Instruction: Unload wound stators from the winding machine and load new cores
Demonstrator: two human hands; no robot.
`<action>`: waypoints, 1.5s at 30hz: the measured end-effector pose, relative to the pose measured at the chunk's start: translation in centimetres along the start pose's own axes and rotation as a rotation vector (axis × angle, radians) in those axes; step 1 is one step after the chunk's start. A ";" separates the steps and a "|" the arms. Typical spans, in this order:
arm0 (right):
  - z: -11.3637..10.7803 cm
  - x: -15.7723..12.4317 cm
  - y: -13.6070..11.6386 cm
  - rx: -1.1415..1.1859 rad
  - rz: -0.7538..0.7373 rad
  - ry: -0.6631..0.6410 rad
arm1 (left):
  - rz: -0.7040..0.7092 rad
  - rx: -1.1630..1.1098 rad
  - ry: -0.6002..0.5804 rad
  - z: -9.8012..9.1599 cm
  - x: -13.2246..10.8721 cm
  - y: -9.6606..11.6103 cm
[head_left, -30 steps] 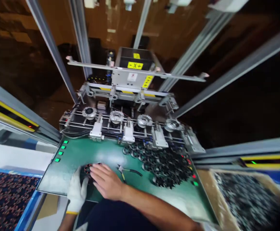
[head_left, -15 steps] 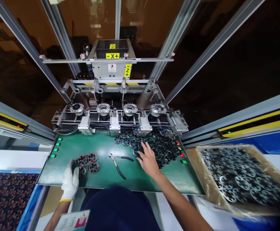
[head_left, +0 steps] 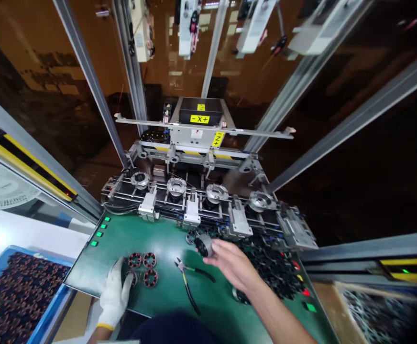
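My right hand [head_left: 232,263], bare, is raised over the green worktop [head_left: 165,239] and pinches a small stack of black round stator cores [head_left: 204,245] between thumb and fingers. It hovers beside the heap of black cores [head_left: 269,267]. My left hand [head_left: 114,292], in a white glove, rests at the worktop's near left edge, its fingers curled against one of several copper-wound stators [head_left: 143,267] lying there. Pliers [head_left: 190,282] with black handles lie between my two hands.
A winding machine with a row of round metal fixtures [head_left: 197,191] stands behind the worktop. Green buttons [head_left: 99,234] line the left edge. A blue bin [head_left: 18,291] of wound stators sits at the lower left, a box of cores [head_left: 384,310] at the lower right.
My right hand left the wound stators, reached into the black heap, and now lifts a small stack of cores. My left hand stayed by the wound stators.
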State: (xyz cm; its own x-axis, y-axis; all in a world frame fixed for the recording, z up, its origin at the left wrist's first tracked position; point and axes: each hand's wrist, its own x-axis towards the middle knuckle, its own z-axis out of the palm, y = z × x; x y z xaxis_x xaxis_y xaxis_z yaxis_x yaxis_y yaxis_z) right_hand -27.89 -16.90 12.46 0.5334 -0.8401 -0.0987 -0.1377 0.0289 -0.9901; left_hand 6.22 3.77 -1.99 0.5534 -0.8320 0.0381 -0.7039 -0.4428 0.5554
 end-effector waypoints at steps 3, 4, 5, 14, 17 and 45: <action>-0.8 7.7 -4.2 -0.030 -0.111 -0.052 | 0.020 0.010 0.015 0.2 -0.1 -0.1; -1.1 10.6 -5.2 -0.072 -0.161 -0.045 | 0.027 0.017 0.019 0.3 -0.1 -0.1; -1.2 13.5 -6.1 -0.129 -0.214 -0.037 | 0.033 0.025 0.025 0.3 -0.2 -0.1; -0.8 24.7 -6.0 -0.732 -0.433 -0.147 | 0.062 0.120 0.038 0.4 -0.3 -0.1; -0.8 24.4 -5.8 -0.896 -0.415 -0.182 | 0.087 0.145 0.026 0.3 -0.4 -0.3; -2.8 9.4 -4.2 -1.133 -0.616 0.150 | 0.143 0.166 0.058 0.0 0.1 0.1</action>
State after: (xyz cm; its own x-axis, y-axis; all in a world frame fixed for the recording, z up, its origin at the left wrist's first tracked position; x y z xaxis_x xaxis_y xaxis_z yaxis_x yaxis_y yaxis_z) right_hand -24.60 -26.41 15.99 0.6735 -0.6050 0.4248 -0.5683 -0.7912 -0.2257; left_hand 6.20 3.63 -1.93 0.4642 -0.8718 0.1563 -0.8379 -0.3750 0.3967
